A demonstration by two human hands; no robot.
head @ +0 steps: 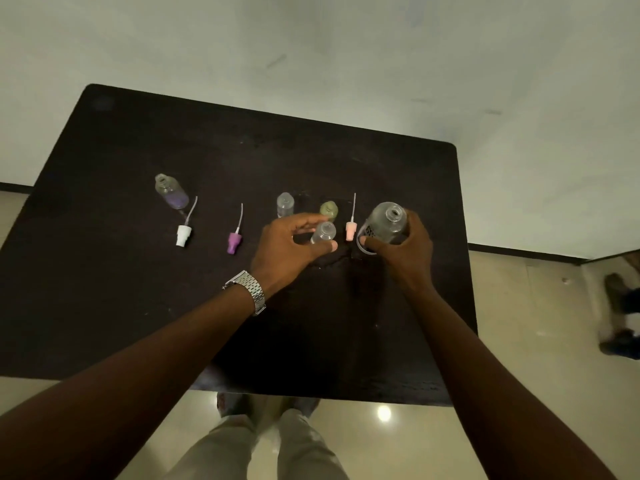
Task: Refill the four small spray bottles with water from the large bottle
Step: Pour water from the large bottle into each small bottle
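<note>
On the dark table [138,306] my left hand [291,247] holds a small clear spray bottle [323,233], uncapped, between thumb and fingers. My right hand [405,251] grips the large clear bottle [388,221], open at the top and upright. Behind the left hand stand another small clear bottle [285,204] and a greenish one [329,210]. A fourth small bottle [171,192] with purple liquid at its bottom stands at the far left. Three spray caps with dip tubes lie on the table: white [183,233], purple [234,241] and pink [350,230].
The table's right edge [465,271] is close to the large bottle. Beyond it lies tiled floor with another person's shoes [620,317]. My own legs [263,445] show below the table's near edge. A pale wall stands behind the table.
</note>
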